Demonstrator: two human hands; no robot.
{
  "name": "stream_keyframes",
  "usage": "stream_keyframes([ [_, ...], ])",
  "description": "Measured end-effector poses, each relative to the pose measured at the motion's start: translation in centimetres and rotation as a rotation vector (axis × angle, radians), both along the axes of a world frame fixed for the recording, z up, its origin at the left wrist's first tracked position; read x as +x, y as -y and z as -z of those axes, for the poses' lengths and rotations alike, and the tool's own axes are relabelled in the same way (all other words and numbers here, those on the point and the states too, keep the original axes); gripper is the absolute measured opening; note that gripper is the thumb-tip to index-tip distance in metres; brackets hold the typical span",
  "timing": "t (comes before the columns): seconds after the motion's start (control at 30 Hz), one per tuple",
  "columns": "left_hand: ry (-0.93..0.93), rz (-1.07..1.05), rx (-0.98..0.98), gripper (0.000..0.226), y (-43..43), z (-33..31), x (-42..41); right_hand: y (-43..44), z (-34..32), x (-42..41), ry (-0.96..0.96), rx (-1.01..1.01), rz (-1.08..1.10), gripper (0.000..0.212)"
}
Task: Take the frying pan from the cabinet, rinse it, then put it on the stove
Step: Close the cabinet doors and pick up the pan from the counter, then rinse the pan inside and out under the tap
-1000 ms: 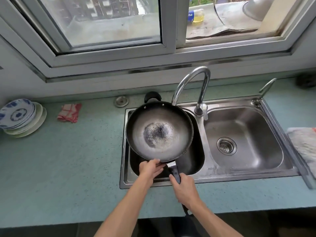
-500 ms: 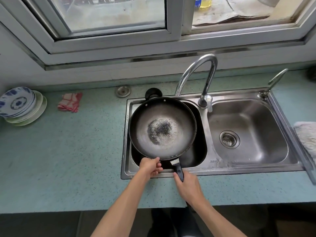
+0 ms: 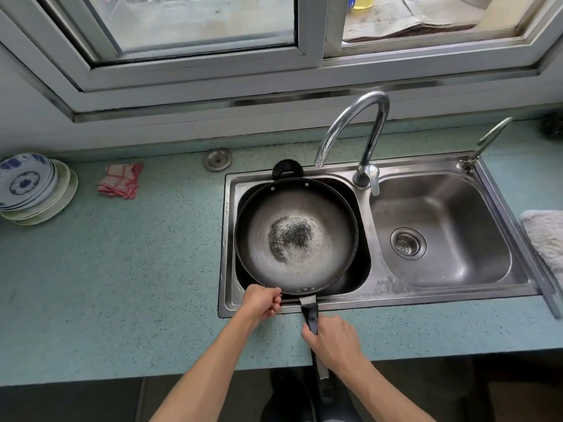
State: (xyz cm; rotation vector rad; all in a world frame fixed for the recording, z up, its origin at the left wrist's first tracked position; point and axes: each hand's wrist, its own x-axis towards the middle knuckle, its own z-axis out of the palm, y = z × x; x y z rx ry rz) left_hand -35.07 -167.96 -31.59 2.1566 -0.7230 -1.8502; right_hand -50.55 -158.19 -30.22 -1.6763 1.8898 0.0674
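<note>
Frying pan (image 3: 297, 236) is covering most of the left basin (image 3: 358, 271), hiding its floor. Right hand (image 3: 333, 338) is wrapping the handle (image 3: 311, 313), masking its middle stretch. Left hand (image 3: 262, 301) is gripping the near rim, fingertips tucking under, out of sight. Stack of plates (image 3: 30, 190) is running off the left edge, pale cloth (image 3: 545, 239) off the right, yellow bottle (image 3: 362, 0) off the top. Dark clump (image 3: 553, 127), far right: cropped, can't tell what. Sink stamp (image 3: 383, 282): too small to read.

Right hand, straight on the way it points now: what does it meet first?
The right hand grips the handle and points along it, so it would probably meet the near rim of the frying pan first, where the handle joins. Height there is hard to judge.
</note>
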Motion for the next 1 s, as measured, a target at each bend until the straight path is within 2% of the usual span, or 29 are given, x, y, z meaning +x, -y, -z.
stream_keyframes([
  [0.13,0.048,0.085,-0.059,0.023,0.5,-0.7,-0.7,-0.3,0.1,0.7,0.055,0.019,0.092,0.039],
  [0.33,0.178,0.189,-0.07,0.024,0.8,-0.8,-1.3,0.4,-0.2,0.6,-0.038,0.108,0.042,0.053],
  [0.5,0.662,0.529,-0.195,0.04,1.7,-2.8,-2.1,3.4,-1.4,-2.2,-0.045,0.07,0.139,0.064],
  [0.57,0.716,0.618,-0.262,0.039,2.8,-3.5,-3.0,5.5,-2.0,-4.0,-0.04,0.02,0.173,0.062],
  [0.77,0.48,0.578,-0.42,0.024,7.8,-4.4,-6.5,13.9,-4.1,-10.4,0.103,-0.076,0.372,0.033],
  [0.9,0.323,0.407,-0.543,0.038,11.0,-6.6,-9.2,20.1,-4.6,-14.7,0.226,-0.114,0.593,0.047],
  [1.0,0.274,0.277,-0.686,0.045,13.2,-8.5,-10.8,23.3,-4.7,-16.5,0.318,-0.043,0.646,0.041],
])
